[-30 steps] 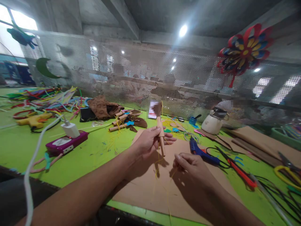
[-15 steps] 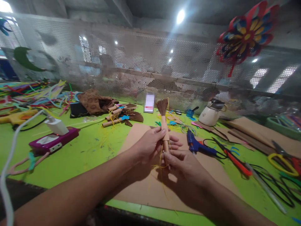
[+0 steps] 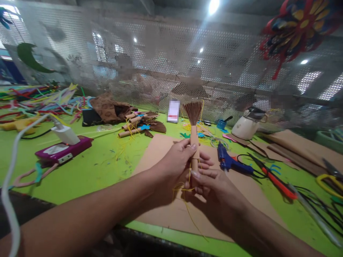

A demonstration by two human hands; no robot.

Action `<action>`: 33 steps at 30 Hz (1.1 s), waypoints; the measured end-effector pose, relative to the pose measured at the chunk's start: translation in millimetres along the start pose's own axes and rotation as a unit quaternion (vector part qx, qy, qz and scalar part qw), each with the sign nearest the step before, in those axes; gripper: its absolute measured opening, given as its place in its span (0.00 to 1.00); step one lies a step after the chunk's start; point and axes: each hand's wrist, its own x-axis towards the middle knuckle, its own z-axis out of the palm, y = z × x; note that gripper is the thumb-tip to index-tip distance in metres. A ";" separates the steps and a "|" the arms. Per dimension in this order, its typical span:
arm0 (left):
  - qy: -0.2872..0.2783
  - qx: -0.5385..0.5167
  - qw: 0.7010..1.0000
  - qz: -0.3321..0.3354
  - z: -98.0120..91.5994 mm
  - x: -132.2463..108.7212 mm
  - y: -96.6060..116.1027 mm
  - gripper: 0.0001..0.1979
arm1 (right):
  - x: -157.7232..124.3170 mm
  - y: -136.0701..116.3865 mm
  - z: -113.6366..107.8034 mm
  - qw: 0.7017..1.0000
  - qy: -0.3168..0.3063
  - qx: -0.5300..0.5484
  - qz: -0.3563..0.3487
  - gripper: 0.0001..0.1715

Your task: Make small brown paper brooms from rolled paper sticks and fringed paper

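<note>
Upright between my hands is a small paper broom [image 3: 194, 137] with a rolled tan handle and a pleated brown paper fan spreading at its top. My left hand [image 3: 184, 155] grips the handle's middle, thumb in front. Lower down, my right hand [image 3: 210, 182] pinches the handle's bottom end with thumb and fingers. Thin yellow string [image 3: 187, 203] hangs from the handle and trails over a brown cardboard sheet [image 3: 158, 210] beneath my hands. Part of the handle is hidden by my fingers.
A blue glue gun [image 3: 233, 162], red-handled tool [image 3: 281, 185] and scissors [image 3: 328, 182] lie on the right. Similar paper rolls with fans [image 3: 136, 123] lie behind left. A purple power strip [image 3: 64, 148] with a white cable sits left. A white pot [image 3: 245, 125] stands at the back.
The view has shifted slightly, so everything sits a little differently in it. The broom's pleated fan now faces me more broadly. Both hands keep their grip.
</note>
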 end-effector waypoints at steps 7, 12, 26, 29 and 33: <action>-0.008 0.017 1.000 0.000 -4.8 2.1 -4.2 0.07 | 4.4 3.6 -3.6 1.000 -0.005 -0.020 -0.020 0.13; -0.009 0.013 1.000 -0.015 -4.3 0.7 -4.4 0.08 | 1.8 7.1 0.7 0.999 0.011 0.011 -0.029 0.13; 0.031 -0.067 0.997 -0.008 -4.5 0.1 -3.6 0.04 | 6.2 19.7 -1.2 0.998 -0.032 -0.034 -0.041 0.17; 0.021 -0.060 0.998 0.001 -4.8 0.4 -4.9 0.06 | 10.0 21.9 -4.8 0.996 -0.036 -0.066 -0.043 0.18; 0.024 -0.051 0.998 -0.014 -5.4 -0.6 -3.1 0.06 | 16.1 24.8 -7.5 0.996 -0.032 -0.085 -0.021 0.22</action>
